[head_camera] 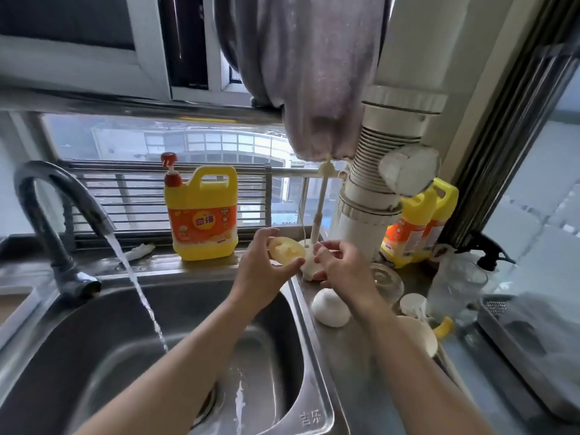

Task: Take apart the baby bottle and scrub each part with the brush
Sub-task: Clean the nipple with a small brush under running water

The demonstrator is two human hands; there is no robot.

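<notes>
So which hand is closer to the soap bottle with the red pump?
Left. The left hand, gripping a yellow part, is just right of the soap bottle; the right hand is farther right.

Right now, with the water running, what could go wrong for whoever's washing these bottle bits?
The pale yellow round bottle part is only pinched by the left grip near the steel sink's corner; wet, it might slip in.
The white dome-shaped cap lies beside the forearm of the right grip, busy holding a white round piece; a nudge could knock it in.
The tap's water stream falls on nothing and may splash.
</notes>
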